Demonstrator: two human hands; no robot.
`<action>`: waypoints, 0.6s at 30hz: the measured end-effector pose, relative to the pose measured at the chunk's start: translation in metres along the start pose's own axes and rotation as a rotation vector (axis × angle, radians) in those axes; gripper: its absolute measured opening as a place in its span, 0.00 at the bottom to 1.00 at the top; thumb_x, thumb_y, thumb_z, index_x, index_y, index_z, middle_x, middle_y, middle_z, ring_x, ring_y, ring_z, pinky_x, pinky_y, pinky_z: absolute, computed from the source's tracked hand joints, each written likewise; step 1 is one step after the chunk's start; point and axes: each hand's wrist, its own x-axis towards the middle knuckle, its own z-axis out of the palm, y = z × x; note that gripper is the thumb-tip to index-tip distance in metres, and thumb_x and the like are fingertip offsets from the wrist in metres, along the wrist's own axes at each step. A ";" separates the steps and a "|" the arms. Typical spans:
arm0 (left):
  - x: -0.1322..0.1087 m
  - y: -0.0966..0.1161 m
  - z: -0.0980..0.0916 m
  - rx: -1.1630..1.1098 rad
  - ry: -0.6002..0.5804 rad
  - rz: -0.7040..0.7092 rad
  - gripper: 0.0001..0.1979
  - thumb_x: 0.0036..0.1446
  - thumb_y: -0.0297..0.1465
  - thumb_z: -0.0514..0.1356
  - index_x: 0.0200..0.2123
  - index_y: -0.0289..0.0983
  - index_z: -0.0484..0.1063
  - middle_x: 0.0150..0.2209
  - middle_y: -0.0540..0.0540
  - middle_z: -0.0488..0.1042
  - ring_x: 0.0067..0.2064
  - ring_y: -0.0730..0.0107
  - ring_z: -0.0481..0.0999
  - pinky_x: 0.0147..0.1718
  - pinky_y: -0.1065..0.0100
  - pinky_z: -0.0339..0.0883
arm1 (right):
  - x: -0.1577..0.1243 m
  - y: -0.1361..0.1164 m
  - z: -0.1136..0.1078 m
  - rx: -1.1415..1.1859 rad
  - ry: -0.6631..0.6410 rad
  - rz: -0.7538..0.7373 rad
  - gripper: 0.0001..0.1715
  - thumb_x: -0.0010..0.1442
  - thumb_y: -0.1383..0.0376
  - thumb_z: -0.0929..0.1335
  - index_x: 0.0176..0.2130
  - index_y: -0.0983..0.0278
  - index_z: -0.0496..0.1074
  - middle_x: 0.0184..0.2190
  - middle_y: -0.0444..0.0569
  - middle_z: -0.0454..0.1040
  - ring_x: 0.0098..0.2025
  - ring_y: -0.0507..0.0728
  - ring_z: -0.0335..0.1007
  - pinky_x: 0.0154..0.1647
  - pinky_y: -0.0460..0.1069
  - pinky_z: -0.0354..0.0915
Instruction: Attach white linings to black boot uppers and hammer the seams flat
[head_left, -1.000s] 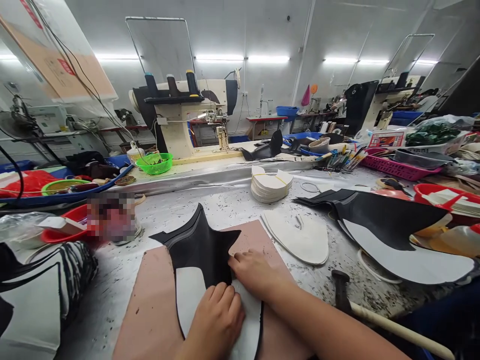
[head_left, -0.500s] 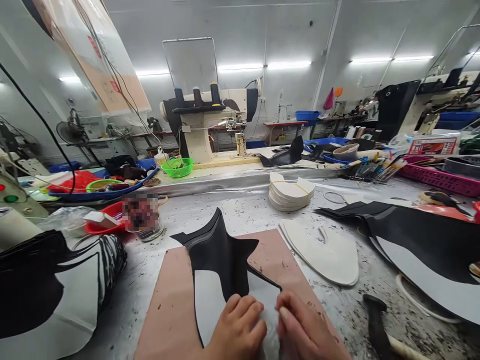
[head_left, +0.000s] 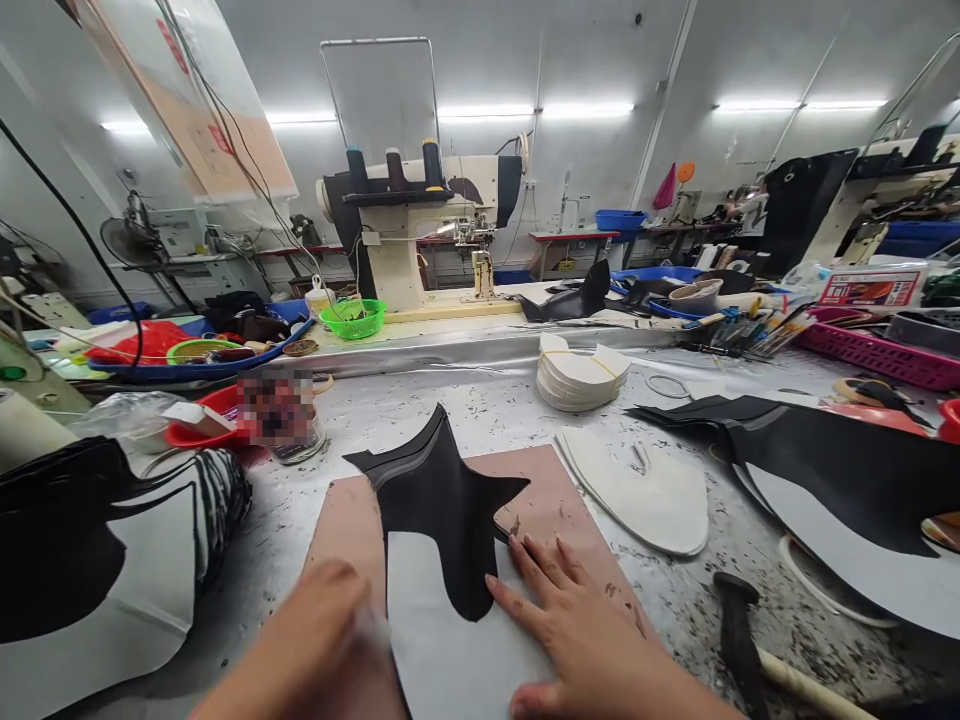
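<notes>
A black shoe-upper piece (head_left: 431,500) with large white backing areas lies on a pinkish board (head_left: 337,530) in front of me. My right hand (head_left: 559,615) is open, its fingers spread flat over the right white area of the piece. My left hand (head_left: 326,610) is at the piece's left edge, over the board. Its fingers look curled closed but are smeared by motion, with a pale blur beside them; I cannot make out what is in them.
Stacked black-and-white pieces (head_left: 142,560) stand at left, more black pieces (head_left: 840,480) at right. White shaped sheets (head_left: 637,500), a bundled white stack (head_left: 581,375) and a hammer (head_left: 739,630) lie on the table. Behind are a sewing machine (head_left: 420,230) and a green basket (head_left: 352,318).
My hands, earlier close together and closed at the piece's right side, have moved apart. The left has gone to the left edge; the right has opened flat on the piece.
</notes>
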 end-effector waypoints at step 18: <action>0.053 -0.029 0.030 0.077 0.011 -0.279 0.18 0.58 0.35 0.53 0.47 0.31 0.70 0.55 0.32 0.65 0.61 0.47 0.57 0.56 0.45 0.52 | 0.016 -0.032 0.046 -0.240 0.366 -0.420 0.20 0.64 0.56 0.61 0.56 0.47 0.60 0.54 0.46 0.67 0.52 0.58 0.65 0.50 0.52 0.63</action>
